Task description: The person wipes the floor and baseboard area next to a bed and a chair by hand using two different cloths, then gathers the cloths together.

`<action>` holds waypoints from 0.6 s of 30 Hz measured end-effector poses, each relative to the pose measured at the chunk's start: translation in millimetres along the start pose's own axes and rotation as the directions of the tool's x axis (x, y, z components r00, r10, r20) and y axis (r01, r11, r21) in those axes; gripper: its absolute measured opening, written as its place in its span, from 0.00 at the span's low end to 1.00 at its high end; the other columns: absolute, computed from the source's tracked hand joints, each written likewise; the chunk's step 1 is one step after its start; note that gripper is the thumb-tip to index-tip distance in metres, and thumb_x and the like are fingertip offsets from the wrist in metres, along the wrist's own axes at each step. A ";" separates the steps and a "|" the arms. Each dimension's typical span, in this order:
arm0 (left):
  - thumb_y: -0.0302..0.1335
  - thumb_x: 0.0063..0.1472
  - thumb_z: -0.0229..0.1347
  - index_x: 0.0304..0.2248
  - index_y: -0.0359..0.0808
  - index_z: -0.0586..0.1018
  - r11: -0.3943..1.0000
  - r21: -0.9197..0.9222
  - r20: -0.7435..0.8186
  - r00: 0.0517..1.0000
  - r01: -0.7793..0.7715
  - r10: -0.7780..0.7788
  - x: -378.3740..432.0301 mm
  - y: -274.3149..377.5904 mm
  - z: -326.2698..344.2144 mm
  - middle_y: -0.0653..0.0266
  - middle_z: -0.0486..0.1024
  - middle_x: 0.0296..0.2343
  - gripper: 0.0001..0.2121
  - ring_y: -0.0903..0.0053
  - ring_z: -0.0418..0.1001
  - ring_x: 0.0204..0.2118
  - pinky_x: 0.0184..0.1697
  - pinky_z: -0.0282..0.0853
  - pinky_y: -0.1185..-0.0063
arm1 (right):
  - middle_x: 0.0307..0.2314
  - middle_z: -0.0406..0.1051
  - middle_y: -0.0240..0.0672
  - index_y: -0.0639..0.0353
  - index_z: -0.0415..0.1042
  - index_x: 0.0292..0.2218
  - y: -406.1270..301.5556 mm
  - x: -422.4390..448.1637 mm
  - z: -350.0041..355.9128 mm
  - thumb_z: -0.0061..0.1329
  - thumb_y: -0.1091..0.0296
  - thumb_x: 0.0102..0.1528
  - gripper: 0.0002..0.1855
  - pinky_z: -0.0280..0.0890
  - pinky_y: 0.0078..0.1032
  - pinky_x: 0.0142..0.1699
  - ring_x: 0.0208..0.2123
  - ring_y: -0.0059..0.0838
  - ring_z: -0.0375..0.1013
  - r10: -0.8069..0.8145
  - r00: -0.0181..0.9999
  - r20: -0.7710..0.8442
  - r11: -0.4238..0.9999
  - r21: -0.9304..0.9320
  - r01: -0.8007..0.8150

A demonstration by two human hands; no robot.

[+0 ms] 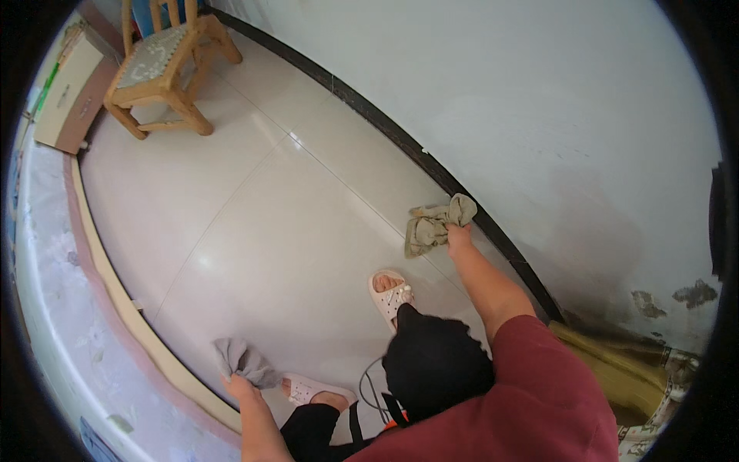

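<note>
My right hand [459, 235] grips a crumpled olive-tan cloth [428, 230], held close to the dark baseboard at the foot of the white wall. One end of that cloth bunches up above my fist, and the rest hangs out to the left. At the lower left, my left hand [242, 386] holds a grey cloth [243, 364] near the side of the bed. Below and between the two hands are my feet in pale pink clog slippers [392, 297], standing on the glossy tiled floor [248, 231].
A wooden chair [167, 75] with a woven seat stands at the upper left, beside a small drawer cabinet [78, 92]. A bed [86, 312] with a pale floral cover runs along the left. The wall [519, 104] and its black baseboard [375, 110] curve along the right. A yellowish object [612, 364] sits lower right.
</note>
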State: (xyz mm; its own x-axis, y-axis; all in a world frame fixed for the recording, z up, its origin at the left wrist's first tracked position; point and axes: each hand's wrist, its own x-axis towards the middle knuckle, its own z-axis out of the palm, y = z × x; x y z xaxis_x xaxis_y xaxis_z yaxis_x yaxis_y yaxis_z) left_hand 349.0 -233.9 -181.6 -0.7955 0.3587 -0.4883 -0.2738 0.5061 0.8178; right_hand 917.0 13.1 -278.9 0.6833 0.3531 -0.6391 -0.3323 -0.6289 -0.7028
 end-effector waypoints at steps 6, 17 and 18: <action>0.19 0.51 0.34 0.49 0.35 0.56 0.984 0.130 -0.166 0.981 0.121 -0.098 16.7 -6.0 45.3 0.54 0.61 0.43 0.23 0.63 0.62 0.43 0.44 0.61 0.68 | 0.50 0.49 0.38 0.55 0.43 0.54 -17.8 76.9 61.7 0.44 0.69 0.47 0.35 0.58 0.28 0.47 0.47 0.38 0.57 0.197 0.980 -0.003 0.478 -0.873 -0.099; 0.20 0.49 0.41 0.52 0.44 0.51 0.861 0.459 0.060 0.960 0.218 -0.275 86.9 -57.3 38.2 0.57 0.59 0.46 0.29 0.65 0.61 0.45 0.44 0.60 0.72 | 0.54 0.34 0.46 0.51 0.36 0.55 -58.9 -37.0 179.3 0.40 0.63 0.49 0.37 0.52 0.30 0.53 0.52 0.41 0.49 -0.183 0.958 0.223 0.405 -0.870 0.280; 0.19 0.48 0.41 0.52 0.43 0.52 0.800 0.580 0.051 0.973 0.153 -0.223 96.2 -71.0 28.9 0.57 0.59 0.46 0.29 0.65 0.60 0.45 0.44 0.60 0.74 | 0.54 0.32 0.45 0.50 0.36 0.55 -58.2 -55.3 196.0 0.40 0.64 0.49 0.37 0.51 0.32 0.54 0.52 0.43 0.47 -0.187 0.915 0.357 0.259 -0.881 0.396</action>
State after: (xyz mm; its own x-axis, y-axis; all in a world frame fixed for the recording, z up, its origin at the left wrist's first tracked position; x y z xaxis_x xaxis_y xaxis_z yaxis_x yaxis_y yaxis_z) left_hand 307.6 -212.7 -295.4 -0.6860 0.2761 -0.6732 -0.0271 0.9149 0.4028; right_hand 771.1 166.0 -263.9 0.4555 0.6881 -0.5648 0.7575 -0.6329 -0.1602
